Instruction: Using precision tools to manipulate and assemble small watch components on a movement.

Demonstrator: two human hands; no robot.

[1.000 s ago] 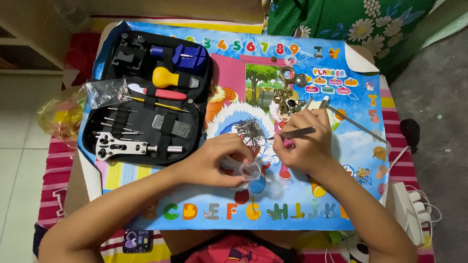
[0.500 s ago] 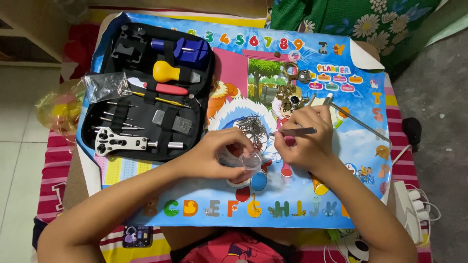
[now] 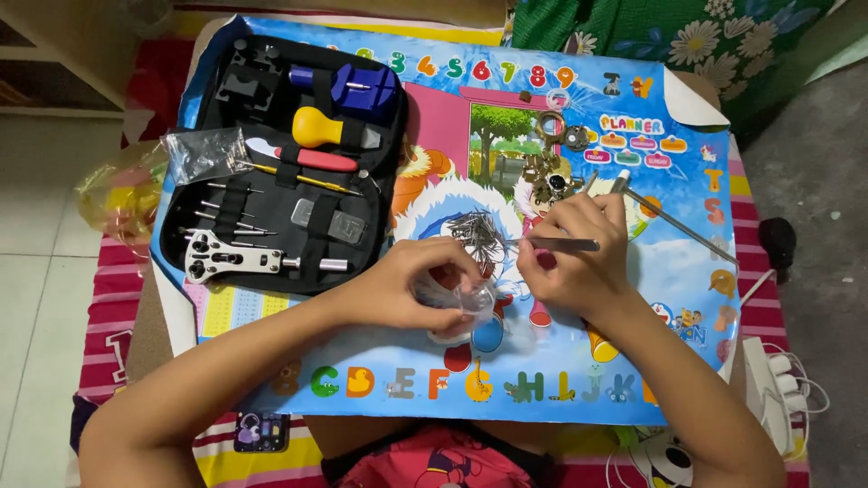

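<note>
My left hand [image 3: 420, 285] is closed on a small clear plastic bag [image 3: 472, 303] held over the colourful poster mat [image 3: 434, 380]. My right hand [image 3: 579, 262] grips metal tweezers [image 3: 556, 243] whose tips point left toward a heap of several thin metal pins [image 3: 477, 233] lying on the mat just above the bag. Both hands sit close together at the mat's middle.
An open black tool case [image 3: 289, 163] with a yellow-handled tool, a red-handled tool, a blue holder and a metal wrench lies at the upper left. Small metal watch parts [image 3: 547, 172] cluster above my right hand. A thin metal rod [image 3: 678, 226] lies to the right. A white power strip [image 3: 768, 398] sits at the right edge.
My hands stay at the pin heap and the bag; the tweezers have shifted slightly. The camera view moved a little.
</note>
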